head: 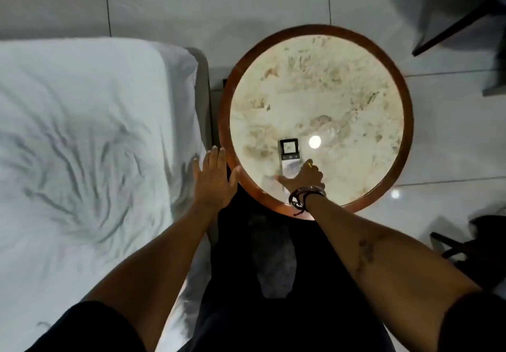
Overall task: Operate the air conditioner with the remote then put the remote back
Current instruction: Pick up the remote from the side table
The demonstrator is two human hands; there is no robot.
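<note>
A white remote (288, 154) with a dark-framed display lies flat on the round marble-topped side table (328, 83), near its front edge. My right hand (302, 177), with a ring and wrist bands, rests on the remote's lower end, fingers curled around it. Whether the remote is lifted off the top I cannot tell. My left hand (213, 179) hovers flat with fingers spread, beside the table's left rim, holding nothing. The air conditioner is out of view.
A bed with a rumpled white sheet (82, 146) fills the left side, close to the table. Glossy white floor tiles (451, 132) surround the table. Dark furniture legs (454, 23) stand at the top right, and a dark bag (482, 244) lies at the right.
</note>
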